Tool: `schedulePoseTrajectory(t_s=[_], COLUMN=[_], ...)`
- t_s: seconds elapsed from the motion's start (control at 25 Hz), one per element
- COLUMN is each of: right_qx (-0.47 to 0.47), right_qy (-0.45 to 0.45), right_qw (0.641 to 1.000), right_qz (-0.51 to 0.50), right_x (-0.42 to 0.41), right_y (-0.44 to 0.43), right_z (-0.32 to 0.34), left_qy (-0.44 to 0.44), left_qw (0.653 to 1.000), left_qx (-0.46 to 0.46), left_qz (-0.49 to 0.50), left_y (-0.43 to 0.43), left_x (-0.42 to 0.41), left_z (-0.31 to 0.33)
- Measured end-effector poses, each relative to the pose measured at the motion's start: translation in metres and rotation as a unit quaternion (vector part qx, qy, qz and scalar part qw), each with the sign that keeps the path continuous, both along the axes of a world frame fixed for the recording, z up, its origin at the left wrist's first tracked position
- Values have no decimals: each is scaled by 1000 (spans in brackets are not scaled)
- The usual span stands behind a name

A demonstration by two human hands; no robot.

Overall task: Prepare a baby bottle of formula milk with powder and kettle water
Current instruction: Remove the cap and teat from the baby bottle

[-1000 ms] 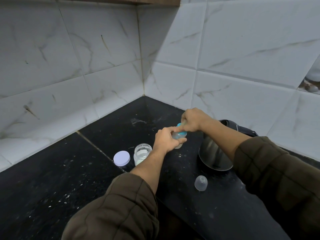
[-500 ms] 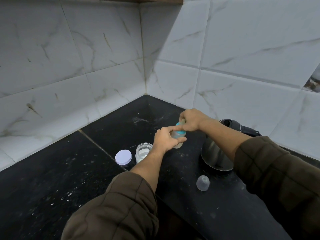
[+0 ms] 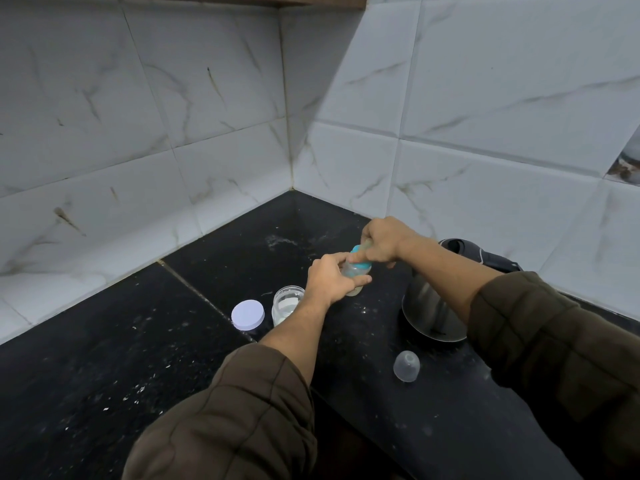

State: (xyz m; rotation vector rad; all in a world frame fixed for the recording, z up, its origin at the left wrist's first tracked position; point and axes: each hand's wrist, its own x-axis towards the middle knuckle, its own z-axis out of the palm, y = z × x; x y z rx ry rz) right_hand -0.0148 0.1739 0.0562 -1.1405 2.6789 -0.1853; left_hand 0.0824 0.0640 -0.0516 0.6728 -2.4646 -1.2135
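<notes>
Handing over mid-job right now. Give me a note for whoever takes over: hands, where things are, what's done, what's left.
Left hand grips the baby bottle by its body. Right hand holds the teal collar on top of it; whether it is fully tight cannot be told.
Powder jar stands open left of the bottle, its lid flat on the counter beside it. Kettle stands to the right, clear cap in front of it.
Done: collar on the bottle.
Left, probably: finish tightening, fit the clear cap, close the jar.
</notes>
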Motion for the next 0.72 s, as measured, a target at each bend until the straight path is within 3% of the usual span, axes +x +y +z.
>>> schedulePoseTrajectory(t_s=[0.2, 0.4, 0.6, 0.72], right_qx=[12, -2, 50, 21], right_qy=[5, 7, 21, 17], right_qw=[993, 1000, 994, 999], right_qz=[114, -5, 94, 34], right_x=[1, -1, 3, 2], right_y=[2, 0, 2, 0], right_z=[0, -1, 1, 0], left_qy=[-2, -2, -25, -13], left_qw=[1000, 1000, 1000, 1000], left_qx=[1, -5, -8, 4], left_qz=[-1, 6, -7, -2], left_y=[2, 3, 4, 5], left_x=[0, -1, -1, -2], left_z=[1, 3, -5, -1])
